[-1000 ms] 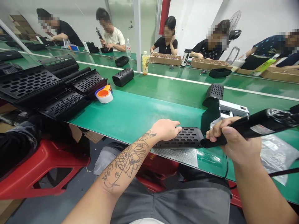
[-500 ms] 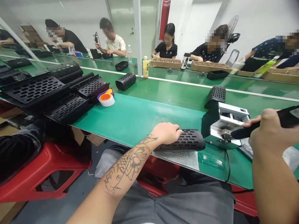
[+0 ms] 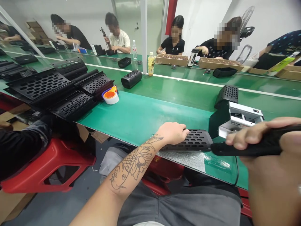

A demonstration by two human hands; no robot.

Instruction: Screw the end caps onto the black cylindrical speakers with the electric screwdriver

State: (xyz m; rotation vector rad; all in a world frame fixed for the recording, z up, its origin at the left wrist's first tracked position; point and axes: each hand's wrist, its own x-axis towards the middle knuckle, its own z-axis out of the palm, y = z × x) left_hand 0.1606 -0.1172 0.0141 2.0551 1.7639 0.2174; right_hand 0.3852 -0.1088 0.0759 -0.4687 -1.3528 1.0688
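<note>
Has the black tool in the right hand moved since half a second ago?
Yes. The tool's tip has left the white box and swung left to the perforated case's end.

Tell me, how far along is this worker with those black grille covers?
Done: one perforated shell lies farther up the green belt. In hand: left hand steadies a grille cover; right hand holds a black power tool at its end. Left: stacked covers.

Factory assy line: green conveyor belt (image 3: 150, 110), seated workers (image 3: 117, 33).
</note>
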